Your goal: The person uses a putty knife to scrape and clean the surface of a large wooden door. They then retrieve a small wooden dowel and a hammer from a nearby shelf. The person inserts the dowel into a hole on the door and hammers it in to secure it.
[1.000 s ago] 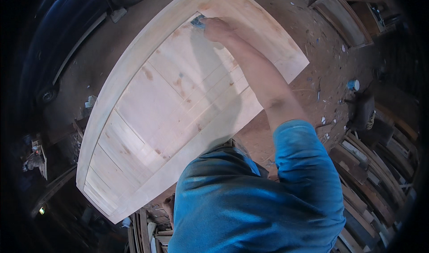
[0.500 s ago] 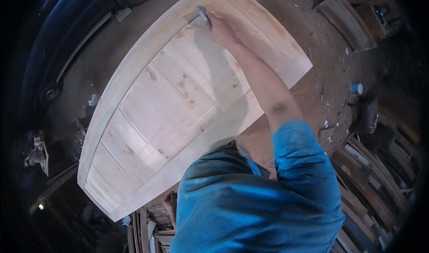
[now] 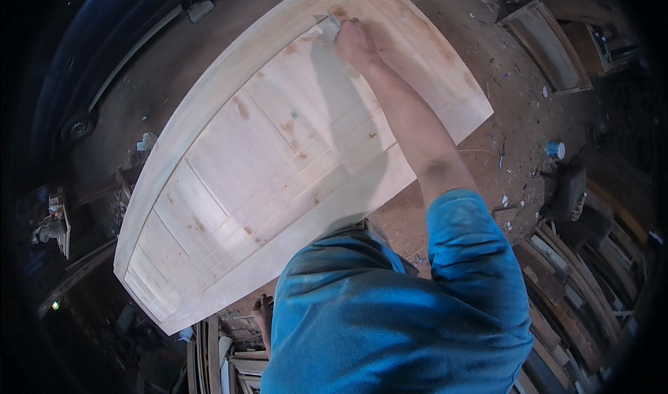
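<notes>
Wooden panel (image 3: pixel 243 161) in front; at far end, gripping flat tool (image 3: pixel 332 21) w/ R hand (image 3: pixel 356 44), L hand (image 3: pixel 262 314) apart, its grip unclear. Could scratch panel if tilting tool too much.

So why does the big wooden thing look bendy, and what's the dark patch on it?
In the head view, the fisheye lens bends the wooden panel, so its true curve is hard to tell; same view, a shadow, probably the person's, falls across it; the head view's car sinks into gloom.
</notes>
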`<state>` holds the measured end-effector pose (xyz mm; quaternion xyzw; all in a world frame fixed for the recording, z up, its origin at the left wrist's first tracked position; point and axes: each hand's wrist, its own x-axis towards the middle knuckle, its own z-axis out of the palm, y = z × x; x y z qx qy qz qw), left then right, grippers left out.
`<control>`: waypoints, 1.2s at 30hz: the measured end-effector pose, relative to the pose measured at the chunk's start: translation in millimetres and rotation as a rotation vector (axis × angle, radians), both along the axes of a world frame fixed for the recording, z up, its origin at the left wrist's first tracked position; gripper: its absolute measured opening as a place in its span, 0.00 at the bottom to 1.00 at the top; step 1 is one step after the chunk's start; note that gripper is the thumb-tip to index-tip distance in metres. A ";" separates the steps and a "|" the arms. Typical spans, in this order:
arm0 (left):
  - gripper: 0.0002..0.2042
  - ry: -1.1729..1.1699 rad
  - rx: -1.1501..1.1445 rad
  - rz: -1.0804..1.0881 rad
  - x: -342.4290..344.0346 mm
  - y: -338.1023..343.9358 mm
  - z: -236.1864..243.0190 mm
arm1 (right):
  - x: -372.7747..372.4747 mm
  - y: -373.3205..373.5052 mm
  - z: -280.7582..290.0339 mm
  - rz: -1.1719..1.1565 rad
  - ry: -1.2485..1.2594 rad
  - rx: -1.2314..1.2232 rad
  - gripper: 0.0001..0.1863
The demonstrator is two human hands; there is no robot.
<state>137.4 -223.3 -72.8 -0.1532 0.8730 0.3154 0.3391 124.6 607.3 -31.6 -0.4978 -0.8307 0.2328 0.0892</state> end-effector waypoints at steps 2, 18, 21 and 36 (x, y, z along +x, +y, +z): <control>0.18 -0.046 -0.063 -0.138 -6.1 19.7 8.8 | 3.4 7.6 -11.7 -0.006 0.012 0.020 0.19; 0.20 0.144 0.074 0.039 9.1 47.9 30.0 | -36.9 -86.7 11.5 0.580 -0.101 -0.063 0.25; 0.20 0.088 -0.006 0.000 11.3 42.7 26.9 | -43.4 -76.1 23.0 0.538 -0.098 -0.012 0.20; 0.19 -0.051 0.055 0.223 8.3 -27.5 -39.1 | 54.8 -21.6 19.5 -0.017 0.101 0.179 0.14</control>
